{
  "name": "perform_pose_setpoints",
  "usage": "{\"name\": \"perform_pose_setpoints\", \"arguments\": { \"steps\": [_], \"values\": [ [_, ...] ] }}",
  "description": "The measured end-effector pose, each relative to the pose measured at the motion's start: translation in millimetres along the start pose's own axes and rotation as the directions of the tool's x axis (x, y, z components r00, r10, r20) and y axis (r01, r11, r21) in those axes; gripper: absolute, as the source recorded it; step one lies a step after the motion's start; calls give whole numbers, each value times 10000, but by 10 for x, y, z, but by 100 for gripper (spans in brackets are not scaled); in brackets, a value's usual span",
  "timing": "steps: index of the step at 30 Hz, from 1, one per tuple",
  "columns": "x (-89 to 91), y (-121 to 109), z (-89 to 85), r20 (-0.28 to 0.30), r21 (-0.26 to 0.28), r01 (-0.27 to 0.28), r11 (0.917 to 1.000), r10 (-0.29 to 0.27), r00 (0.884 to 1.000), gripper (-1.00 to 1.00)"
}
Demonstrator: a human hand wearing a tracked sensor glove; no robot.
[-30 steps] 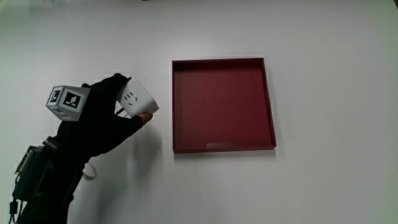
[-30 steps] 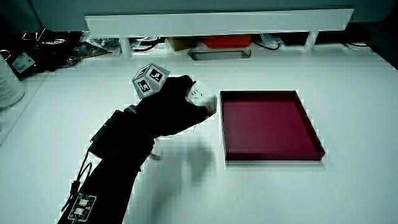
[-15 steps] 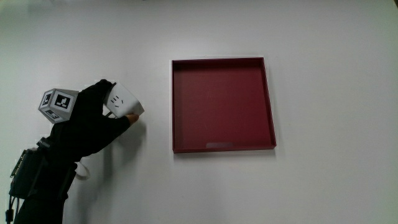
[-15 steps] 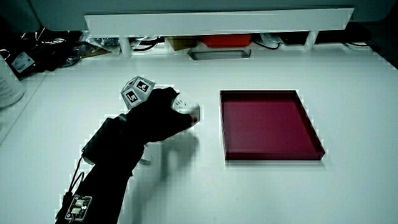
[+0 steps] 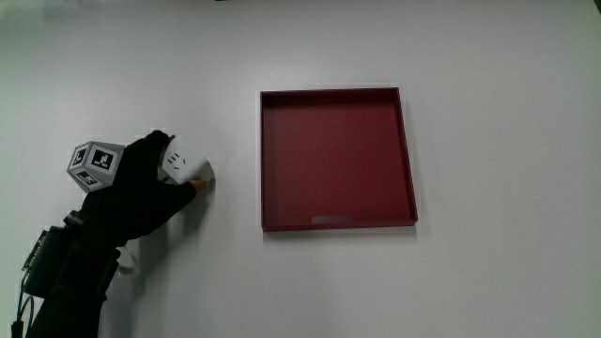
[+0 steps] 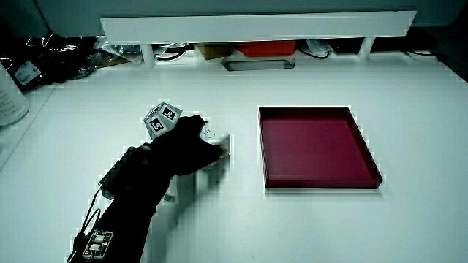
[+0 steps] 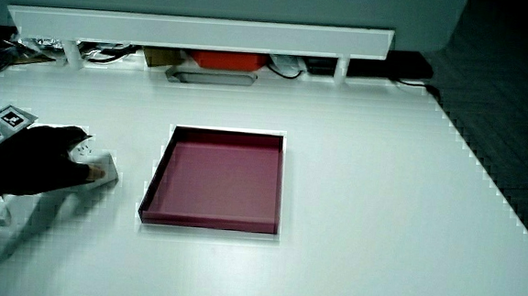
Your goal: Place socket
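Hand: the black-gloved hand (image 5: 150, 183) lies low over the white counter (image 5: 507, 188), beside the red tray (image 5: 336, 158) and apart from it; seen also in both side views (image 6: 183, 142) (image 7: 38, 157).
Pose: the forearm (image 5: 80, 268) runs from the person's edge of the counter up toward the hand, pointing roughly to 1 o'clock in the main view; the back of the hand faces upward and the wrist looks nearly flat.
Cube: the small patterned cube (image 5: 93, 163) sits on the back of the hand, at about 10 o'clock from the knuckles; in a side view (image 6: 162, 118) its black-and-white marker faces show clearly.
Fingers: the fingers (image 5: 192, 186) are curled around the socket, grasping it; a fingertip shows at the socket's lower edge in the main view.
Socket: the white socket (image 5: 183, 160), a small block with dark slots on its upper face, is in the hand's grasp at the hand's tip, at roughly 9 o'clock from the tray's centre and outside the tray. In both side views (image 6: 217, 139) (image 7: 97, 168) it appears down at or just above the counter; whether it touches cannot be told.
Tray: square, shallow, dark red, nothing in it; it lies flat on the counter.
Partition: a low white partition (image 6: 256, 28) with clutter under it runs along the counter's edge farthest from the person.
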Motion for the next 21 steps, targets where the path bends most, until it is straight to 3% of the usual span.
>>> {"name": "perform_pose_setpoints", "arguments": {
  "steps": [12,17,18,19,20,21],
  "values": [
    [-32,11,-53,154,-242,-68,9997,72,9999,0],
    [-59,-16,-52,216,-220,-104,9997,109,9997,-29],
    [-55,-37,-48,406,-247,92,9997,-82,9991,-35],
    [-6,-82,-28,508,35,-120,9999,118,9986,-41],
    [-41,-90,-34,513,233,227,9995,-238,9984,-47],
    [-83,-108,-34,559,327,146,9994,-164,9983,-53]
  ]
}}
